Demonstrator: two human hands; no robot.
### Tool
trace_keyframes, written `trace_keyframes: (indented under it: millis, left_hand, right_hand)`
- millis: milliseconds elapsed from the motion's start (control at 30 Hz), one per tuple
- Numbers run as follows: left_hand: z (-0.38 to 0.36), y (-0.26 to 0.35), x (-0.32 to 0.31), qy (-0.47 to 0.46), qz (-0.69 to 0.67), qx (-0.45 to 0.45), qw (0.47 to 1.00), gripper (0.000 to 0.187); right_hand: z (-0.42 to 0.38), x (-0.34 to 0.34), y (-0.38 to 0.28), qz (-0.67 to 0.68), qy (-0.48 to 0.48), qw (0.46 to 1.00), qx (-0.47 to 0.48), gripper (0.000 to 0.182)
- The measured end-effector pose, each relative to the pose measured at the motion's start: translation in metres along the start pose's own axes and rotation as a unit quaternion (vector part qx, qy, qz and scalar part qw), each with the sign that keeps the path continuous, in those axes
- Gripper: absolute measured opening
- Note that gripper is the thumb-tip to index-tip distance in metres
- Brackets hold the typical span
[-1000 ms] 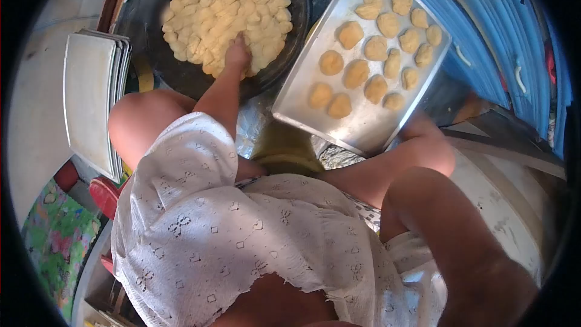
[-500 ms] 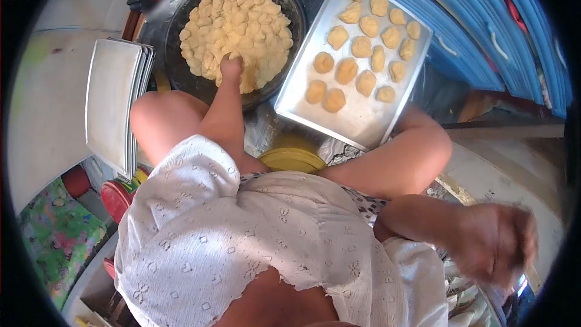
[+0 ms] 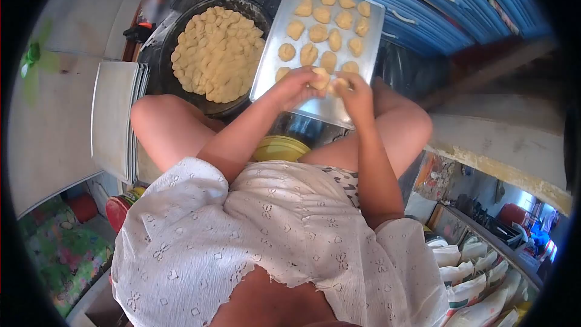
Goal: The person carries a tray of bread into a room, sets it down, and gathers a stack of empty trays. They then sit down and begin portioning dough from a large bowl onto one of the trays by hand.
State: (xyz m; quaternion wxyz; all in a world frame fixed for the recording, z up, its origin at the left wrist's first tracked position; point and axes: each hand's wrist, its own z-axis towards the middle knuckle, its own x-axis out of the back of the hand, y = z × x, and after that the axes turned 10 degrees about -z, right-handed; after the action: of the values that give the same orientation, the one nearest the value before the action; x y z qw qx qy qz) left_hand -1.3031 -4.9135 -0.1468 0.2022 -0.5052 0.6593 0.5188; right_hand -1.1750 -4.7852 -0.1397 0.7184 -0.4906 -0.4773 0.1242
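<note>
Rows of pale yellow dough pieces [image 3: 318,33] lie on a metal baking tray [image 3: 278,42]. Over the near part of this tray, my left hand [image 3: 295,89] is closed around a lump of dough [image 3: 320,79], holding it between thumb and fingers. Just to its right, my right hand [image 3: 356,94] has its fingertips pinched on what looks like a small bit of dough, partly hidden by the fingers. To the left of the tray, a heap of dough lumps [image 3: 218,54] fills much of a wide black basin [image 3: 166,79].
Stacked metal trays [image 3: 114,121] lean at the left beside my knee. A yellow bowl [image 3: 281,148] sits between my legs. Blue slatted panels [image 3: 417,12] stand at the back right. White packets [image 3: 469,287] are lined up at the lower right.
My left hand has left the dough heap and come over the tray with a lump. My right hand has swung in from the far right to meet it. The view has shifted.
</note>
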Motion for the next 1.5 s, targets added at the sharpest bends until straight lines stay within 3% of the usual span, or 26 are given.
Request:
trace_keyframes:
  millis: [33,100,133,167,200,233,300,400,467,533,667,733,767,833,867,933,1067,1167,1233,1300,1333,1400,1433,1500]
  left_hand:
    - [0.005,-0.007,0.0,-0.003,0.001,0.001,1.0,0.034]
    - [0.014,-0.021,0.002,0.114,0.15,-0.071,0.98,0.032]
    - [0.016,-0.03,0.004,0.113,0.151,-0.069,0.98,0.032]
    - [0.012,-0.042,0.005,0.127,0.382,-0.153,0.903,0.031]
    - [0.014,-0.048,0.008,0.13,0.589,-0.233,0.763,0.03]
    - [0.016,-0.057,0.014,0.13,0.59,-0.235,0.762,0.03]
    - [0.013,-0.069,0.02,0.055,0.762,-0.292,0.575,0.033]
    - [0.021,-0.067,0.016,0.048,0.763,-0.29,0.575,0.03]
    - [0.03,-0.055,0.013,0.045,0.763,-0.31,0.565,0.028]
    - [0.031,-0.045,0.004,0.041,0.802,-0.127,0.583,0.025]
    - [0.032,-0.046,-0.004,0.077,0.78,-0.071,0.617,0.023]
    - [0.024,-0.044,-0.014,0.136,0.725,-0.066,0.672,0.02]
    - [0.027,-0.046,-0.003,0.136,0.723,-0.066,0.675,0.02]
    - [0.031,-0.053,0.021,0.006,0.718,-0.361,0.595,0.022]
    - [0.033,-0.055,0.025,0.008,0.717,-0.359,0.597,0.022]
    - [0.035,-0.049,0.025,0.008,0.793,-0.174,0.584,0.026]
    - [0.035,-0.051,0.024,0.005,0.828,-0.167,0.535,0.029]
    - [0.026,-0.047,0.023,0.015,0.804,-0.225,0.55,0.027]
    - [0.017,-0.037,0.018,0.081,0.794,-0.286,0.53,0.025]
    - [0.013,-0.03,0.03,0.102,0.798,-0.297,0.514,0.024]
    - [0.012,-0.028,0.036,0.123,0.802,-0.309,0.497,0.022]
    - [0.01,-0.024,0.041,0.108,0.814,-0.273,0.502,0.022]
    - [0.01,-0.021,0.041,0.092,0.824,-0.239,0.505,0.021]
    - [0.016,-0.013,0.032,0.104,0.81,-0.273,0.508,0.02]
  right_hand:
    - [0.0,0.007,0.007,-0.002,0.003,1.0,0.0,0.046]
    - [-0.001,0.015,0.016,-0.021,0.115,0.983,-0.144,0.034]
    - [-0.001,0.014,0.019,-0.032,0.125,0.981,-0.143,0.03]
    - [-0.009,0.01,0.027,-0.033,0.123,0.981,-0.148,0.03]
    - [-0.01,0.002,0.04,-0.099,0.088,0.986,-0.1,0.031]
    - [-0.011,-0.006,0.05,-0.164,0.053,0.984,-0.051,0.032]
    - [-0.017,-0.019,0.056,-0.216,0.034,0.974,-0.054,0.029]
    - [-0.015,-0.017,0.048,-0.244,0.003,0.968,-0.052,0.025]
    - [-0.004,-0.015,0.038,-0.186,0.045,0.974,-0.121,0.025]
    - [-0.005,-0.021,0.047,-0.236,0.009,0.966,-0.106,0.024]
    - [-0.01,-0.021,0.049,-0.276,-0.024,0.957,-0.084,0.023]
    - [-0.007,-0.018,0.048,-0.276,-0.028,0.957,-0.086,0.023]
    - [-0.006,-0.018,0.049,-0.255,-0.017,0.962,-0.096,0.024]
    - [-0.007,-0.018,0.051,-0.236,-0.01,0.966,-0.108,0.024]
    - [-0.007,-0.018,0.053,-0.253,-0.017,0.963,-0.089,0.025]
    - [-0.004,-0.018,0.053,-0.268,-0.023,0.961,-0.066,0.026]
    - [-0.002,-0.016,0.051,-0.297,-0.074,0.947,-0.098,0.026]
    - [-0.003,-0.018,0.032,-0.314,-0.053,0.943,-0.1,0.028]
    - [0.0,-0.019,0.028,-0.321,-0.025,0.942,-0.092,0.03]
    - [0.005,-0.022,0.031,-0.278,-0.018,0.958,0.066,0.034]
    - [0.004,-0.025,0.03,-0.278,-0.019,0.958,0.065,0.034]
    - [0.004,-0.031,0.024,-0.375,-0.143,0.913,0.073,0.034]
    - [0.007,-0.03,0.023,-0.374,-0.141,0.914,0.073,0.034]
    - [0.018,-0.028,0.024,-0.347,-0.065,0.934,0.057,0.033]
